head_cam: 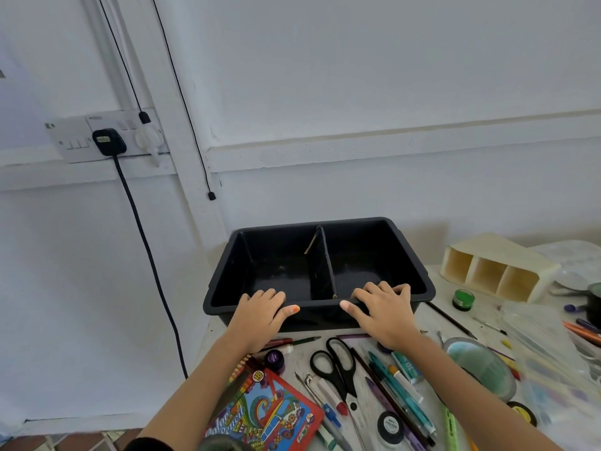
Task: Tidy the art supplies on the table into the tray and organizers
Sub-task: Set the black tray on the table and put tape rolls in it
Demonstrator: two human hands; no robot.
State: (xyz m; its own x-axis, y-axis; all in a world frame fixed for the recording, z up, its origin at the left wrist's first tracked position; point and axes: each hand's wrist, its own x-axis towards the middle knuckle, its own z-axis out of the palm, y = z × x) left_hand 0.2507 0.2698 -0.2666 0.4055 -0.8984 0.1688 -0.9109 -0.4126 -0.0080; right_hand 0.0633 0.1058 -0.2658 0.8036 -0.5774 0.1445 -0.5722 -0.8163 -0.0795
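1. Lower edge of the frame: a flat printed cardboard pencil box (263, 415) lies on the pale, paint-marked surface (300, 354). Beside it are black-handled scissors (338, 369) with steel blades and a loose spread of slim pens and pencils. None of these supplies has been sorted yet.

2. Centre of the frame: the left hand (263, 312) and right hand (380, 309) both grip the near rim of the tray (227, 271). The fingers are curled over the edge into the interior and the thumbs lie along the outer wall. A symmetrical two-point hold of this kind probably serves to draw or square the tray towards the supplies.

3. The tray is a deep rectangular tub of smooth black plastic with rounded corners. It stands at the far left of the surface, against the wall. An upright divider (320, 271) splits it into two compartments, and both appear empty.

4. Right of the frame, further back: a small round green pot (463, 299), then a cream organizer (497, 271) with three box-shaped cells. Their openings face the viewer, apparently for easy loading.
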